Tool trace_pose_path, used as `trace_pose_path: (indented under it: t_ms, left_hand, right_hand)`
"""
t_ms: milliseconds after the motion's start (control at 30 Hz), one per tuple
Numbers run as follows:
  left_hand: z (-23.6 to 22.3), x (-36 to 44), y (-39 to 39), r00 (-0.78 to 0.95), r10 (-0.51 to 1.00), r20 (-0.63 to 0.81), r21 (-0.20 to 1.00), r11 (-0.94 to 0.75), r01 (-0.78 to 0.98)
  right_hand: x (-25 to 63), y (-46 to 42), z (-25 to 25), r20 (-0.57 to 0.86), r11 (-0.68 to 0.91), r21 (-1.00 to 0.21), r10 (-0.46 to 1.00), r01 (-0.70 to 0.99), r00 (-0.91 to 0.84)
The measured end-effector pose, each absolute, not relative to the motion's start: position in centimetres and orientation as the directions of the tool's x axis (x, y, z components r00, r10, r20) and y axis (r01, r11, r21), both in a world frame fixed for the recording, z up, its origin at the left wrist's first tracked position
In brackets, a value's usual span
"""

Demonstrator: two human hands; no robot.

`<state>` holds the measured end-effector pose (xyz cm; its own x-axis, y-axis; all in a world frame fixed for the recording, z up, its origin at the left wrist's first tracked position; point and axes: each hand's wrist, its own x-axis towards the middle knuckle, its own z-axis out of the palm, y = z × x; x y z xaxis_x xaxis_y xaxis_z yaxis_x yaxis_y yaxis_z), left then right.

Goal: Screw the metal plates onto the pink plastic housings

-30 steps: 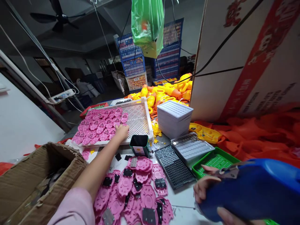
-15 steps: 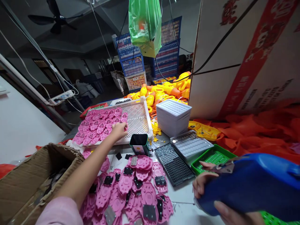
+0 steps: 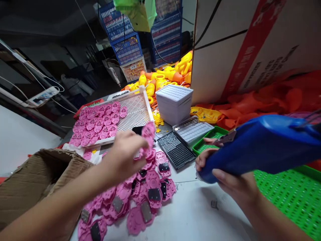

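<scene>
My left hand (image 3: 129, 150), somewhat blurred, is closed on a pink plastic part (image 3: 148, 131) with a ridged, scalloped edge. It hovers over a heap of similar pink parts (image 3: 153, 182), several with black or grey plates on them. My right hand (image 3: 225, 172) is wrapped around a blue electric screwdriver (image 3: 258, 147), which has a metal lever on its side and a cord at its far end. Between the hands lies a black perforated tray (image 3: 179, 155) partly filled with small metal screws. More pink parts (image 3: 97, 122) sit in rows on a white perforated tray (image 3: 135, 112).
An open cardboard box (image 3: 32, 180) stands at the left. Stacked white trays (image 3: 174, 103) rise behind the black one, near green baskets (image 3: 288, 194). Yellow and orange toy pieces (image 3: 170, 75) are piled at the back. A large carton (image 3: 238, 50) and orange pieces stand right.
My left hand has left the white tray and come back toward the heap, now with a pink part in it. My right hand still holds the screwdriver. The head view has shifted.
</scene>
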<state>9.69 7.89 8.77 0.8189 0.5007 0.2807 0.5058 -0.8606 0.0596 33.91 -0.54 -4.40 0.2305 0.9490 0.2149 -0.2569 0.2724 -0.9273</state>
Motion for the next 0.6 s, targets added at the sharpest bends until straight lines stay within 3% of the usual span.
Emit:
trace_pose_path:
  t_ms: [167, 267, 367, 600]
  left_hand:
    - [2.8, 12.0, 1.6, 0.959, 0.161, 0.232, -0.062, -0.982, 0.179]
    - [-1.2, 12.6, 0.0, 0.909, 0.058, 0.413, -0.105, -0.988, 0.111]
    - [-4.3, 12.6, -0.7, 0.884, 0.010, 0.468, -0.109, -0.992, 0.068]
    - [-6.3, 12.5, -1.5, 0.929, -0.053, 0.366, -0.119, -0.993, -0.009]
  right_hand:
    - [33.8, -0.2, -3.7, 0.131, 0.232, -0.928, 0.936, -0.292, 0.327]
    - [33.7, -0.2, -3.5, 0.085, 0.202, -0.934, 0.927, -0.295, 0.365]
    - [33.8, -0.3, -3.5, 0.074, 0.187, -0.945, 0.921, -0.268, 0.383]
    - [33.9, -0.4, -4.1, 0.072, 0.146, -0.969, 0.939, -0.200, 0.337]
